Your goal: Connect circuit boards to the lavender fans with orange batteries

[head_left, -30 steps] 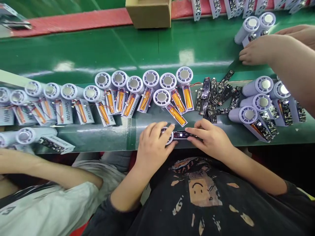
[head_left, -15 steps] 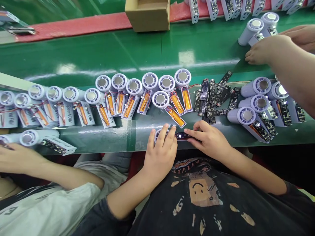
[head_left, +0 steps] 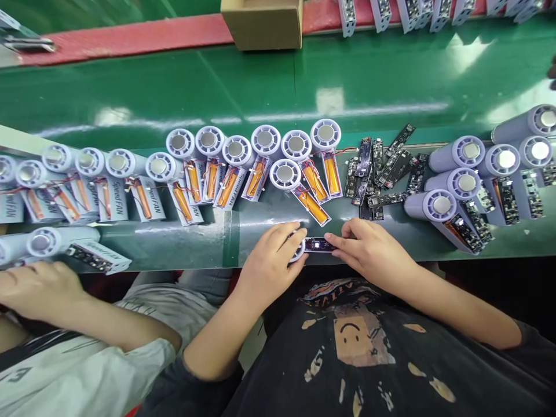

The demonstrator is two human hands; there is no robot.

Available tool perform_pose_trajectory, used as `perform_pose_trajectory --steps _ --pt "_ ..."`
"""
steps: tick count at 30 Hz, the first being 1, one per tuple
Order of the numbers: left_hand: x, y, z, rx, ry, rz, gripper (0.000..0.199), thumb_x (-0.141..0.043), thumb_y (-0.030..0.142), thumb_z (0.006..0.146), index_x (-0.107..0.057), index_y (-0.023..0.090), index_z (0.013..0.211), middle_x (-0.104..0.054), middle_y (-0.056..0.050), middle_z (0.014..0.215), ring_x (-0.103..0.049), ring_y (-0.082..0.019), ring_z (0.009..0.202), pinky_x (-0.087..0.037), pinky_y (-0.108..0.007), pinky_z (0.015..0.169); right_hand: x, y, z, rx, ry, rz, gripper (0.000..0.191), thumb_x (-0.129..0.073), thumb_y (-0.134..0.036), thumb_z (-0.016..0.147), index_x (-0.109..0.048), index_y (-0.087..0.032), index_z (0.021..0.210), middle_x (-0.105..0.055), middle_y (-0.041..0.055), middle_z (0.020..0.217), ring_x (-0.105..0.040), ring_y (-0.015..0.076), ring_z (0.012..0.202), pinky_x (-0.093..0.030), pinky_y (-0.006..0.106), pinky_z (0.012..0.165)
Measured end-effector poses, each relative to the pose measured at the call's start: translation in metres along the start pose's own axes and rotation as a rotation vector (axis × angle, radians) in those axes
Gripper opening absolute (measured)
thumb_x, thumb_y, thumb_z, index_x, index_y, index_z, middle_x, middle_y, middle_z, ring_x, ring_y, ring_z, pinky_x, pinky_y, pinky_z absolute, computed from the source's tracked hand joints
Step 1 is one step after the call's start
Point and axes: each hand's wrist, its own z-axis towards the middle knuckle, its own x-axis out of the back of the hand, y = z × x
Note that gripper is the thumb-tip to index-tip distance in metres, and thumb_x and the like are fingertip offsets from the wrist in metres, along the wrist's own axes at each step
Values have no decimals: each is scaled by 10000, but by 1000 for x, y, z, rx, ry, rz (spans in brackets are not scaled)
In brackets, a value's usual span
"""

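Observation:
My left hand (head_left: 275,255) is wrapped round the round head of a lavender handheld fan (head_left: 299,250), covering most of it. The fan lies sideways at the belt's near edge, its handle pointing right. A black circuit board (head_left: 318,245) with a small lit spot shows in the handle. My right hand (head_left: 371,249) pinches the right end of the handle between thumb and fingers, hiding that end. Just beyond stands a fan with an orange battery (head_left: 313,207) in its open handle. Loose circuit boards (head_left: 367,156) lie in a pile beyond my right hand.
Fans with exposed batteries (head_left: 143,200) line the belt to the left. Fans with boards fitted (head_left: 443,205) stand to the right. A cardboard box (head_left: 269,29) sits at the back by a red strip (head_left: 143,37). A co-worker's hand (head_left: 41,292) is at the left.
My left hand's spread fingers have curled round the fan head. The co-worker's hands at upper right have withdrawn, and fans stand farther right. The left co-worker's hand has shifted.

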Motion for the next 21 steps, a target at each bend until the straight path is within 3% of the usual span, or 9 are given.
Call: perform_pose_trajectory --steps 7,21 --pt "-8 -1 5 35 -16 -108 213 -614 172 881 -635 149 1091 -656 -103 1077 -611 -243 1027 -542 -435 919 -4 -13 3 -51 -58 -61 294 -584 -293 946 -691 -218 1210 -563 64 885 -473 169 735 -359 301 659" --pt "-6 -1 10 81 -151 -84 193 -668 283 868 -723 216 1041 -633 -98 1148 -569 -272 1064 -489 -461 947 -27 -10 -8 -89 90 84 277 -596 -387 939 -723 -268 1155 -549 44 818 -417 187 802 -273 327 727"
